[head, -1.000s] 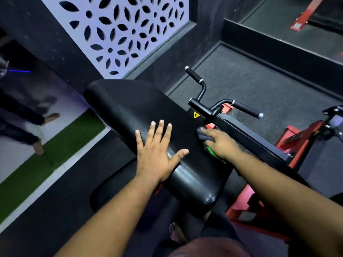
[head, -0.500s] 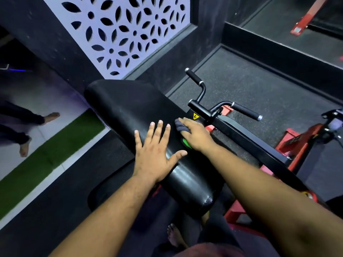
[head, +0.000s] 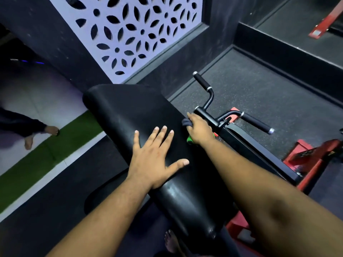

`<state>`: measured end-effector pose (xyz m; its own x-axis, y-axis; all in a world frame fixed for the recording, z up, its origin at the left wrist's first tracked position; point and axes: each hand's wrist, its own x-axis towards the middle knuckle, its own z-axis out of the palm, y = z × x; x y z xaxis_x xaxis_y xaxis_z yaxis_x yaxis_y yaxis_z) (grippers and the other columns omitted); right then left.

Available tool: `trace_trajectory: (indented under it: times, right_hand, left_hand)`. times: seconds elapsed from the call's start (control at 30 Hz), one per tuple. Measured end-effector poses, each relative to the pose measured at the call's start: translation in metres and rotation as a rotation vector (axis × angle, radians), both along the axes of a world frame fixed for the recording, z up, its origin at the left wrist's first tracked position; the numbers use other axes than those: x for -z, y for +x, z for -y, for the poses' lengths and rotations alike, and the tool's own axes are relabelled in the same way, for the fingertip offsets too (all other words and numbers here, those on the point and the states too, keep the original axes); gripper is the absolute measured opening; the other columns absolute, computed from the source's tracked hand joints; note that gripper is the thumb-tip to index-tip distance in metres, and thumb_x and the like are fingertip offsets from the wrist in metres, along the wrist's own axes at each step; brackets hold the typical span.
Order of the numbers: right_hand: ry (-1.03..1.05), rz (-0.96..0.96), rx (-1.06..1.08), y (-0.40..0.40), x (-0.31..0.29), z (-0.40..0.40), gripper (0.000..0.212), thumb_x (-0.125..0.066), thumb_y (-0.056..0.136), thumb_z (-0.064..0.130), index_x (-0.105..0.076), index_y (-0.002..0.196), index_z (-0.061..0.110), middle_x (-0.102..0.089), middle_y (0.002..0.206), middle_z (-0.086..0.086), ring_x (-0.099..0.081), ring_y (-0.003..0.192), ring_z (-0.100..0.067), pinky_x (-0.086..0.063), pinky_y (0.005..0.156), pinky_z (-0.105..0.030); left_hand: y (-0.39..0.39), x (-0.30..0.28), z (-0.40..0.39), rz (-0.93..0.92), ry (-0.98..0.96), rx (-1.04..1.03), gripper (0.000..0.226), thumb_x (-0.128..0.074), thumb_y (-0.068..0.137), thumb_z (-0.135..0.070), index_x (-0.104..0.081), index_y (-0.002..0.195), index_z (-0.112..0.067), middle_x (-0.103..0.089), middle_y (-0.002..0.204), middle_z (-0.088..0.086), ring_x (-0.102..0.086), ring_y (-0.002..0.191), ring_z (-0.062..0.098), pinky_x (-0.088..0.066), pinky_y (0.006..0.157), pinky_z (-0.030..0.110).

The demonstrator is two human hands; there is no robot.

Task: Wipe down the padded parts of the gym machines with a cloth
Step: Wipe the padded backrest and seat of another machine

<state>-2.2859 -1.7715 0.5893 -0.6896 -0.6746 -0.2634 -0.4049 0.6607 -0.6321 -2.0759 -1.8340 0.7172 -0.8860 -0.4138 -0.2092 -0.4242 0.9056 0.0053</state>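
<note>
A long black padded rest (head: 130,112) of a gym machine runs from the upper left to the bottom centre. My left hand (head: 154,160) lies flat on its middle, fingers spread, holding nothing. My right hand (head: 199,129) presses a cloth (head: 186,123) against the pad's right edge, close to the machine's handlebar post. The cloth is mostly hidden under the hand; a dark grey fold shows at the fingertips and a green part at the wrist.
Black handlebars (head: 204,84) with grips rise just right of the pad, on a black beam with a red frame (head: 311,154). Another person's bare feet (head: 29,140) are at the left near a green turf strip (head: 37,158). My own foot (head: 171,242) shows below.
My right hand has slid the cloth up along the pad's right edge, away from me and toward the handlebar post. My left hand has stayed flat in place.
</note>
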Motion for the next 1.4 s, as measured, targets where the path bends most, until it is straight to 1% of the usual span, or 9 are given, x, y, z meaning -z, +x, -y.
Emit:
trace_trajectory:
  times: [0.17, 0.33, 0.47, 0.6, 0.9, 1.03, 1.17, 1.33, 1.4]
  right_hand:
    - [0.061, 0.148, -0.132, -0.016, 0.015, -0.035, 0.071, -0.051, 0.081, 0.063, -0.053, 0.145, 0.030, -0.058, 0.145, 0.002, -0.054, 0.134, -0.018, -0.039, 0.113, -0.033]
    - [0.137, 0.076, -0.165, 0.005, 0.006, -0.130, 0.054, -0.070, 0.092, 0.026, -0.056, 0.144, 0.019, -0.061, 0.142, -0.005, -0.055, 0.132, -0.024, -0.033, 0.111, -0.023]
    - [0.059, 0.041, -0.083, 0.009, 0.009, -0.090, 0.048, -0.056, 0.090, 0.032, -0.061, 0.136, 0.019, -0.064, 0.136, -0.007, -0.058, 0.127, -0.030, -0.044, 0.109, -0.041]
    - [-0.028, 0.044, -0.037, 0.009, 0.001, -0.032, 0.055, -0.053, 0.089, 0.040, -0.058, 0.141, 0.022, -0.058, 0.145, -0.001, -0.052, 0.135, -0.024, -0.041, 0.112, -0.041]
    - [0.108, 0.110, 0.039, 0.058, -0.015, -0.184, 0.056, -0.038, 0.075, 0.057, -0.059, 0.127, 0.054, -0.066, 0.133, 0.015, -0.060, 0.126, -0.020, -0.047, 0.105, -0.044]
    - [-0.055, 0.005, -0.016, 0.120, -0.059, -0.178, 0.040, -0.040, 0.088, 0.051, -0.054, 0.124, 0.059, -0.059, 0.136, 0.031, -0.057, 0.128, -0.011, -0.046, 0.106, -0.047]
    - [-0.069, -0.070, -0.123, 0.167, -0.115, -0.179, 0.056, -0.037, 0.091, 0.062, -0.044, 0.145, 0.048, -0.047, 0.150, 0.025, -0.047, 0.136, -0.013, -0.041, 0.108, -0.050]
    - [0.169, -0.020, -0.420, 0.206, -0.162, -0.207, 0.080, -0.009, 0.079, 0.092, 0.002, 0.151, 0.060, 0.013, 0.166, 0.025, 0.012, 0.153, -0.001, -0.008, 0.122, -0.047]
    - [0.274, -0.310, -0.408, 0.226, -0.158, -0.195, 0.078, -0.016, 0.085, 0.081, -0.005, 0.157, 0.052, 0.003, 0.170, 0.013, -0.007, 0.157, -0.016, -0.032, 0.113, -0.052]
  left_hand:
    - [0.001, -0.002, 0.000, -0.008, 0.007, -0.006, 0.105, 0.003, 0.079, -0.094, -0.009, 0.163, -0.031, -0.005, 0.171, -0.006, 0.001, 0.158, 0.011, 0.006, 0.121, 0.063]
    - [0.000, -0.003, 0.000, -0.012, 0.022, -0.008, 0.104, 0.003, 0.079, -0.094, -0.010, 0.162, -0.033, -0.005, 0.171, -0.007, 0.002, 0.157, 0.010, 0.006, 0.121, 0.063]
    - [0.000, -0.002, -0.001, -0.023, 0.012, -0.004, 0.102, 0.000, 0.081, -0.093, -0.011, 0.162, -0.034, -0.007, 0.171, -0.007, -0.001, 0.157, 0.010, 0.005, 0.121, 0.063]
    - [0.001, 0.000, -0.001, -0.030, 0.002, -0.008, 0.100, -0.001, 0.082, -0.092, -0.011, 0.162, -0.034, -0.008, 0.171, -0.007, -0.001, 0.157, 0.010, 0.005, 0.121, 0.062]
    - [0.008, 0.000, -0.001, -0.122, 0.054, -0.005, 0.097, -0.003, 0.084, -0.091, -0.014, 0.162, -0.035, -0.005, 0.171, -0.006, 0.002, 0.157, 0.010, 0.006, 0.122, 0.061]
    - [0.015, 0.001, -0.001, -0.169, 0.033, -0.007, 0.093, -0.005, 0.087, -0.087, -0.019, 0.161, -0.033, -0.006, 0.171, -0.004, 0.001, 0.157, 0.011, 0.005, 0.123, 0.061]
    - [0.027, 0.001, -0.001, -0.205, 0.090, 0.051, 0.093, -0.004, 0.088, -0.082, -0.018, 0.162, -0.027, -0.005, 0.172, -0.002, 0.002, 0.158, 0.013, 0.006, 0.124, 0.060]
    - [0.080, 0.005, 0.032, -0.158, 0.053, 0.114, 0.092, -0.006, 0.089, -0.081, -0.010, 0.163, -0.026, 0.001, 0.172, -0.003, 0.009, 0.157, 0.012, 0.008, 0.124, 0.060]
    - [0.097, 0.004, 0.049, -0.131, 0.041, 0.126, 0.089, -0.010, 0.091, -0.078, -0.005, 0.163, -0.026, 0.003, 0.172, -0.003, 0.010, 0.157, 0.012, 0.009, 0.124, 0.059]
